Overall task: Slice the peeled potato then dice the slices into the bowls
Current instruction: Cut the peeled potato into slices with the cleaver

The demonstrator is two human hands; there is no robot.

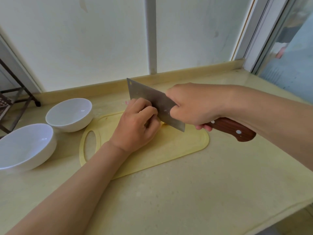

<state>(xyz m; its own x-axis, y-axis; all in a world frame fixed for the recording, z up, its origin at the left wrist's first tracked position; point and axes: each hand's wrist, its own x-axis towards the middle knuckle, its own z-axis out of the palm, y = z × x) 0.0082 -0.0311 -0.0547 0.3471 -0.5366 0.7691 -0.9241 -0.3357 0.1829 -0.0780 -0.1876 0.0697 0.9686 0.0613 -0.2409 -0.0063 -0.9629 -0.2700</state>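
On the pale counter [186,192] lies one yellow cutting board [176,148], with its oval handle hole at the left end. Both of the person's hands work over the far half of this board.

The left hand [135,126] is bunched, its fingers curled down and tucked under, and its knuckles rest against the flat of the blade. It covers the potato [163,123] almost entirely. Only a small pale yellow bit shows, between the knuckles and the blade on the board. How much of it has been cut cannot be told.

The right hand [194,106] is wrapped tightly round one cleaver [152,97] where the blade meets the handle. The brown wooden handle [235,131] sticks out to the right with two pale rivets showing. The broad steel blade stands on edge and runs from near right to far left. A single hanging hole sits in its far top corner, and its near lower corner is down at the board.

Two white bowls stand on the counter left of the board, both upright, with nothing visible inside. The far bowl [69,114] is just beside the board's far left corner. The near bowl [25,146] is further left, partly cut off by the frame, and the two are close together.

One dark metal rack [18,94] stands at the far left edge. One white pipe [151,34] runs up the wall behind the board.
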